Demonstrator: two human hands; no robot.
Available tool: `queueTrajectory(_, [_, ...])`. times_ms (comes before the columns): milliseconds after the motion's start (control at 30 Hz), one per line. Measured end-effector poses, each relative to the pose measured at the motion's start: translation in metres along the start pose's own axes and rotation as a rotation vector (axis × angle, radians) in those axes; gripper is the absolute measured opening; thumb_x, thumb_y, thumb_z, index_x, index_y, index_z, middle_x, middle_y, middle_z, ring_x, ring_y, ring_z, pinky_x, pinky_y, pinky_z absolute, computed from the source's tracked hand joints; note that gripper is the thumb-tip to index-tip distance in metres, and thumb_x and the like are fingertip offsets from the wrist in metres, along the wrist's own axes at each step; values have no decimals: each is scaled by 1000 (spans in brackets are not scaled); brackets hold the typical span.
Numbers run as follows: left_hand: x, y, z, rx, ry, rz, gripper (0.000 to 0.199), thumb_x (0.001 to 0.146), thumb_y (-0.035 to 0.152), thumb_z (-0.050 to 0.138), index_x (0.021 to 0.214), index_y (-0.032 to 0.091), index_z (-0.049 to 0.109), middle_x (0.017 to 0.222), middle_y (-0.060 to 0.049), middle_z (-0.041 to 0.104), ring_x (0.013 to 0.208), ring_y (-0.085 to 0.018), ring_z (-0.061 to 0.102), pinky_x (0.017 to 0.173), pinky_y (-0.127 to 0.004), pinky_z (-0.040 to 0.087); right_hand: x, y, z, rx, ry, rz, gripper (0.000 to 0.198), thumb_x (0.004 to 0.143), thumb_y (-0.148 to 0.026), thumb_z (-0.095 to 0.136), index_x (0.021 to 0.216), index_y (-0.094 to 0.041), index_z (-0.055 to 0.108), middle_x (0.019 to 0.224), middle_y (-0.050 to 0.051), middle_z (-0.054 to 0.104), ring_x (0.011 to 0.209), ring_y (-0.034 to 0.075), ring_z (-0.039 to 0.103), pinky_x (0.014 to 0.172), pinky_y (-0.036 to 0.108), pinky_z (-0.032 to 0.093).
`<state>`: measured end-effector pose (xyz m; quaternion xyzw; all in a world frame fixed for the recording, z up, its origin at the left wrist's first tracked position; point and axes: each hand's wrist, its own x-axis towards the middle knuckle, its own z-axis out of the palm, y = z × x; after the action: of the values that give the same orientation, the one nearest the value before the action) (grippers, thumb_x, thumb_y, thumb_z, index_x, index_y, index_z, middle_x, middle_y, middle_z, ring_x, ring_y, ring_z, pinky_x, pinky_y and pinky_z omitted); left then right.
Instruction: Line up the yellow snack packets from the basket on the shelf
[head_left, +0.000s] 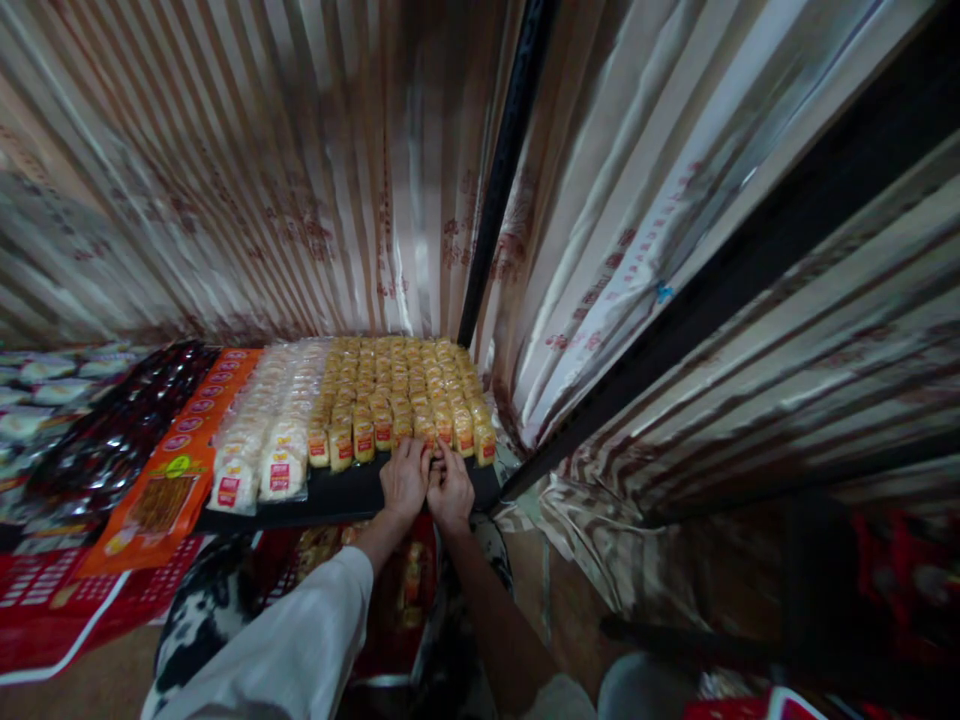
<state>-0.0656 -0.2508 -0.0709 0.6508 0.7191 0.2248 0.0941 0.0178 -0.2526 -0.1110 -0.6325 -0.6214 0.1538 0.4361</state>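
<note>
Rows of small yellow wrapped cakes (382, 385) with red labels stand packed together on a black shelf (330, 494). At the front of these rows, my left hand (406, 478) is closed, its fingertips on a wrapped yellow cake (425, 427). Right beside it, my right hand (450, 490) is also closed, with its bent fingers at the same cake. The hands nearly touch, and they hide the lower part of that packet. Left of the yellow rows lie white wrapped cakes (280, 462) in two columns.
An orange snack bag (169, 480) and dark shiny packets (112, 430) lie farther left. Below the shelf, a red basket (382, 645) with more packets sits between my knees. A black metal post (637, 360) rises at the right, before striped curtains (322, 170).
</note>
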Motion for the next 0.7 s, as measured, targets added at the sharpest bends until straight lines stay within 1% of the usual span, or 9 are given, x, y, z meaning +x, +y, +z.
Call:
queueTrajectory(100, [-6,-5,-2,-69,3,25,31,92,29,34,115,24,54,105,-3,60,89,-14,58,74,-22,44,0,-2,-2,43,-10,14,43,77,-18,39,117,-16,56,98,7,62,80,16,59,72,25,47])
queueTrajectory(233, [-24,-19,-5,-211,-7,90,33,90,20,33,117,20,52,109,-5,60,95,-13,58,83,-21,44,1,-3,-5,123,-8,13,38,78,-19,41,111,-15,57,91,6,62,73,13,58,67,23,48])
queueTrajectory(333, [-54,-37,-7,-259,-49,124,31,89,18,34,112,18,54,101,-6,61,93,-13,58,84,-22,44,-2,-7,-12,171,-22,-16,31,80,-24,41,101,-15,62,84,5,62,62,11,55,58,20,45])
queueTrajectory(433, [-92,-62,-7,-263,-152,132,31,89,19,32,103,20,59,93,-6,62,88,-14,59,81,-25,46,-16,-16,-20,249,-84,-68,28,84,-28,41,85,-16,66,71,3,60,56,10,53,54,20,42])
queueTrajectory(467, [-103,-71,-5,-280,-203,141,30,88,19,33,104,21,59,96,-6,63,90,-15,59,82,-26,46,-23,-19,-20,278,-119,-87,29,85,-29,40,80,-16,66,68,2,60,57,11,53,55,21,42])
queueTrajectory(567, [-128,-96,3,-335,-346,79,28,85,18,39,103,21,60,100,-8,64,94,-17,59,84,-28,46,-56,-26,-9,312,-270,-87,32,85,-31,41,69,-18,64,65,2,61,64,13,57,63,22,44])
queueTrajectory(600, [-132,-104,8,-338,-407,12,27,83,17,42,102,20,61,100,-8,64,94,-17,59,84,-28,46,-69,-26,-1,291,-339,-53,32,85,-33,41,67,-18,64,65,2,62,64,13,57,65,23,44])
queueTrajectory(633, [-134,-111,13,-332,-464,-67,26,81,16,44,100,20,63,98,-8,65,93,-17,60,83,-28,46,-82,-25,8,256,-375,11,32,84,-35,44,65,-19,63,64,1,62,64,13,57,65,23,44])
queueTrajectory(700, [-135,-122,24,-305,-544,-235,25,77,12,48,95,18,65,91,-8,68,88,-17,62,79,-26,47,-105,-18,29,222,-389,87,31,85,-34,42,69,-19,65,63,2,63,61,14,58,62,24,45])
